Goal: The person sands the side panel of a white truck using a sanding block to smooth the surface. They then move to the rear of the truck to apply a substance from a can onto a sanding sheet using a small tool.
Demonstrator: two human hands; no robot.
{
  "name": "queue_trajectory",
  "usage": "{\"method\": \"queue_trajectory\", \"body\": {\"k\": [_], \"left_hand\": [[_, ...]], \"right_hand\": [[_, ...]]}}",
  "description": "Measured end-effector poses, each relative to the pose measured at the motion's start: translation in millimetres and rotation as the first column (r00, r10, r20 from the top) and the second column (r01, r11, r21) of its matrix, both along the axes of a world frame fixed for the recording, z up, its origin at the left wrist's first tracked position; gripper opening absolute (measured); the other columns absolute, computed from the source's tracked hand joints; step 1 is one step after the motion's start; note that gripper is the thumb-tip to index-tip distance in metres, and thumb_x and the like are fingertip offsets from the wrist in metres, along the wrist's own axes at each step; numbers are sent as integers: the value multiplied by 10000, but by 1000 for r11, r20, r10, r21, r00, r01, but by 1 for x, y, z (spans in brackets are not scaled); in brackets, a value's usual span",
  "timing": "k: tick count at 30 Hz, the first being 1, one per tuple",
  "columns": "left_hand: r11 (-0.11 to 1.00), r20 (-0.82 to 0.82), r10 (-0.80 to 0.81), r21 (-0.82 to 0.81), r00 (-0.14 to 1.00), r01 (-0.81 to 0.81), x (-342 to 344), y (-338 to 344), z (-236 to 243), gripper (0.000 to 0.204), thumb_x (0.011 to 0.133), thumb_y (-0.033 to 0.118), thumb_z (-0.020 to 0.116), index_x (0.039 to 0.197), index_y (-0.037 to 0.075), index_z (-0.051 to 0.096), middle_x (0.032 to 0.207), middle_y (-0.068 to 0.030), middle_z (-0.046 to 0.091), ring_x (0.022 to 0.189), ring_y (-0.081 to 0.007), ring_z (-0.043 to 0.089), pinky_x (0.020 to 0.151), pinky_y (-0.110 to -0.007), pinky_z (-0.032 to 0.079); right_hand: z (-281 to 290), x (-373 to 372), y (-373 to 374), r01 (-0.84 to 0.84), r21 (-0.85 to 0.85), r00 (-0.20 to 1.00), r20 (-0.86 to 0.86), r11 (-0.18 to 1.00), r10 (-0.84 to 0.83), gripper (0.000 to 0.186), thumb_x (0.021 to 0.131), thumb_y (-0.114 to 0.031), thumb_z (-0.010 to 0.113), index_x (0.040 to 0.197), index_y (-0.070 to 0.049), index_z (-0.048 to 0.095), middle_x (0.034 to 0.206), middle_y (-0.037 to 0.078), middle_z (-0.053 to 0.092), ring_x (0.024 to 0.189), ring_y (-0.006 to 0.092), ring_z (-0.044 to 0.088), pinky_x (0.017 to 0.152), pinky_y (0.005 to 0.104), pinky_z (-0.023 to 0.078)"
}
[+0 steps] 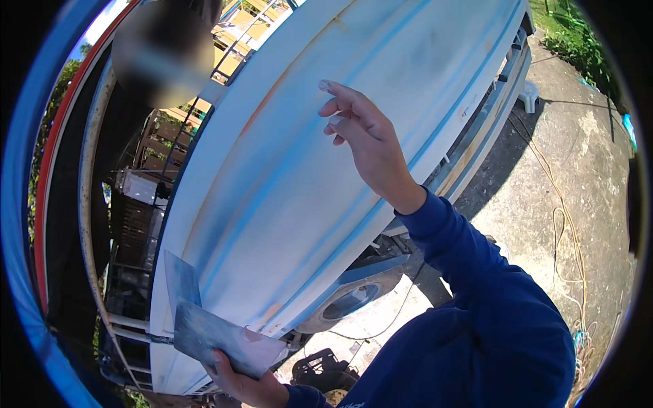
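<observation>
My left hand [248, 387] is closed on a flat grey sheet [211, 333] at the lower left. A smear of pale, whitish paste [262, 350] lies on the sheet's right part. A second thin bluish-grey plate [181, 279] stands up behind its upper left corner; whether my hand holds that too, I cannot tell. Raised in front of the large white panel [292, 224] with blue streaks, my right hand [371, 139] has bent fingers apart and nothing visible between them. White residue coats its fingertips. Whether those touch the panel is unclear.
Below the panel is a wheel [350, 302], near a dark object [323, 370] on the ground. Cords [561, 211] run along the concrete at right, and a white stool [529, 95] stands beyond. A rusty pale pipe [88, 197] and metal railing [183, 146] line the left.
</observation>
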State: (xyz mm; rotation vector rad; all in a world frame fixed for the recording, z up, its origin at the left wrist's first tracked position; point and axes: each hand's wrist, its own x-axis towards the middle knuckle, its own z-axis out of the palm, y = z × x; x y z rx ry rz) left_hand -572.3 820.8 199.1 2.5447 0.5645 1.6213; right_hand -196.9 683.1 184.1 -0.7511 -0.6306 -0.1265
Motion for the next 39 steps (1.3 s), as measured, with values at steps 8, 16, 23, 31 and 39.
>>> {"method": "queue_trajectory", "body": {"k": [8, 16, 23, 31, 39], "left_hand": [[962, -136, 249, 150, 959, -229, 29, -7, -9, 593, 849, 46, 745, 1400, 81, 529, 1442, -195, 448, 1307, -378, 494, 1079, -478, 469], [938, 183, -28, -336, 983, 89, 44, -6, -6, 393, 995, 197, 571, 1380, 118, 564, 1479, -162, 379, 1357, -359, 427, 1089, -465, 465], [992, -17, 91, -84, 996, -92, 49, -5, -8, 461, 944, 79, 646, 1393, 98, 544, 1463, -182, 403, 1345, -355, 442, 1070, -438, 490], [981, 76, 21, -193, 997, -6, 50, -7, -13, 455, 935, 91, 664, 1378, 90, 562, 1459, -186, 414, 1331, -348, 452, 1089, -467, 467], [819, 410, -65, -498, 910, 284, 51, -8, -8, 410, 971, 233, 621, 1361, 111, 588, 1462, -188, 413, 1327, -341, 452, 1100, -486, 445]], "right_hand": [[1, 79, 12, 91, 24, 995, -40, 996, -90, 396, 979, -68, 476, 1369, -72, 546, 957, 54, 620, 743, 108, 596, 652, 262, 498], [0, 96, 23, 349, -26, 931, 125, 937, -344, 377, 987, -102, 482, 1347, -45, 579, 858, 62, 614, 656, 122, 580, 630, 284, 502], [7, 76, 24, 188, -238, 982, 34, 953, -186, 515, 983, -167, 488, 1491, -93, 442, 583, 103, 522, 525, 186, 568, 582, 370, 476], [-4, 55, 40, 273, -250, 961, 108, 929, -253, 563, 965, -112, 459, 1523, -89, 381, 596, 117, 590, 499, 222, 595, 567, 356, 510], [8, 58, 29, 261, -351, 965, 98, 899, -242, 556, 962, -100, 449, 1516, -90, 396, 588, 104, 591, 505, 210, 601, 573, 336, 525]]}}
